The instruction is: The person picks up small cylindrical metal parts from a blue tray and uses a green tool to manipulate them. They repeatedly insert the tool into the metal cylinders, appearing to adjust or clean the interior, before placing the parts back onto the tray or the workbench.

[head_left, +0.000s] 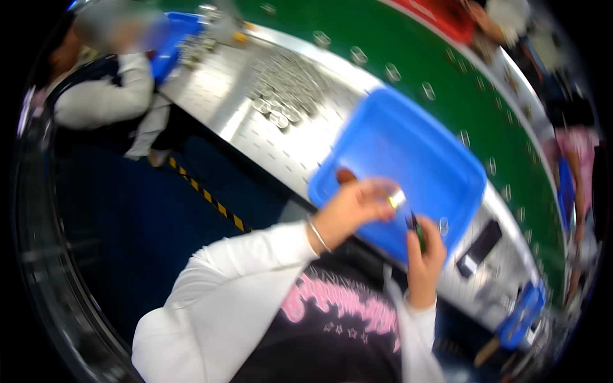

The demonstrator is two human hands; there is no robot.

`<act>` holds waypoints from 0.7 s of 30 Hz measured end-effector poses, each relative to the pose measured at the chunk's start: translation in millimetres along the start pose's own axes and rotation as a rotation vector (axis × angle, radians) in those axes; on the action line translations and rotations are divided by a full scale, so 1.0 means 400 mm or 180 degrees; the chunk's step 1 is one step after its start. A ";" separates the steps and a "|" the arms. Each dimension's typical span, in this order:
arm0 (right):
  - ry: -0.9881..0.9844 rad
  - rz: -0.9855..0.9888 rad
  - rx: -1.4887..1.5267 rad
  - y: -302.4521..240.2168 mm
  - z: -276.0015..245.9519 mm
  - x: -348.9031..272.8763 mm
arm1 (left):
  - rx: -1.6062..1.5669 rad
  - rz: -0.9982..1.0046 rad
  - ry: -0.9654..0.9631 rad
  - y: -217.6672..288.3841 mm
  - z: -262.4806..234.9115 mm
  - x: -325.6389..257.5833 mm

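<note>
The head view shows the left hand [357, 205] pinching a small shiny part [397, 198] over the blue tray [408, 153] (likely to keep it steady) while the right hand [424, 255], just beside it, grips a dark green-tipped tool [418, 233] upright near the part.

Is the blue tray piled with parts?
No. The blue tray looks bare inside; the left hand and right hand hold small items at its near edge.

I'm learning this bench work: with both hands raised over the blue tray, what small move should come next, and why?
Probably bring the right hand with its green tool up to the small shiny part pinched in the left hand; the two hang close but apart above the blue tray.
</note>
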State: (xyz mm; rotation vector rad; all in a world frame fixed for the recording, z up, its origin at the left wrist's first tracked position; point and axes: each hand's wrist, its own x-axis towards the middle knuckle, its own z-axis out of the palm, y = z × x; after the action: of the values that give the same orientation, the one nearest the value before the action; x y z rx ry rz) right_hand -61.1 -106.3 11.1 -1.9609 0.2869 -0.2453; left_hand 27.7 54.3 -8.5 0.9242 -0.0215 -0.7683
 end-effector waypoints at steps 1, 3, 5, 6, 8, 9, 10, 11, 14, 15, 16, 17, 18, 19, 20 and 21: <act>0.0013 0.0023 -0.0039 -0.009 -0.008 0.000 | 0.0198 0.0071 -0.0076 0.005 0.002 0.003; -0.0043 -0.0187 -0.0029 -0.017 -0.001 0.007 | 0.0317 0.0160 0.0117 0.014 0.004 -0.018; -0.0127 -0.0308 -0.0191 -0.022 -0.002 0.015 | 0.0256 0.0097 0.0118 0.022 0.002 -0.024; -0.0150 -0.0422 -0.0254 -0.019 -0.005 0.020 | 0.0220 0.0080 0.0155 0.021 0.006 -0.022; -0.0157 -0.0373 -0.0219 -0.014 -0.005 0.019 | 0.0254 0.0012 0.0218 0.022 0.011 -0.025; -0.0175 -0.0363 -0.0201 -0.013 -0.006 0.017 | 0.0272 0.0019 0.0189 0.018 0.013 -0.027; -0.0174 -0.0288 -0.0186 -0.015 -0.006 0.017 | 0.0302 0.0032 0.0157 0.018 0.012 -0.024; -0.0176 -0.0293 -0.0180 -0.015 -0.003 0.017 | 0.0327 0.0053 0.0129 0.018 0.012 -0.023; -0.0191 -0.0348 -0.0215 -0.016 0.000 0.016 | 0.0409 0.0038 0.0164 0.020 0.020 -0.026; -0.0188 -0.0379 -0.0256 -0.016 -0.001 0.014 | 0.0426 0.0033 0.0161 0.022 0.023 -0.027; -0.0192 -0.0414 -0.0292 -0.016 -0.001 0.014 | 0.0427 0.0050 0.0139 0.021 0.023 -0.030; -0.0197 -0.0408 -0.0304 -0.016 -0.002 0.013 | 0.0425 0.0051 0.0137 0.022 0.024 -0.030; -0.0204 -0.0403 -0.0317 -0.017 -0.003 0.013 | 0.0421 0.0053 0.0136 0.023 0.027 -0.031; -0.0215 -0.0410 -0.0326 -0.017 -0.005 0.015 | 0.0420 0.0067 0.0139 0.023 0.028 -0.029; -0.0252 -0.0368 -0.0360 -0.019 -0.007 0.015 | 0.0423 0.0073 0.0148 0.021 0.029 -0.029; -0.0289 -0.0325 -0.0394 -0.022 -0.010 0.014 | 0.0424 0.0080 0.0156 0.019 0.030 -0.030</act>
State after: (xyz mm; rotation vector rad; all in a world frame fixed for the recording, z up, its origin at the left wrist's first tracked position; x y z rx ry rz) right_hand -56.4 -108.0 21.0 -2.1057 0.1458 -0.2082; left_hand 19.4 55.7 7.9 1.0672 -0.0416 -0.7273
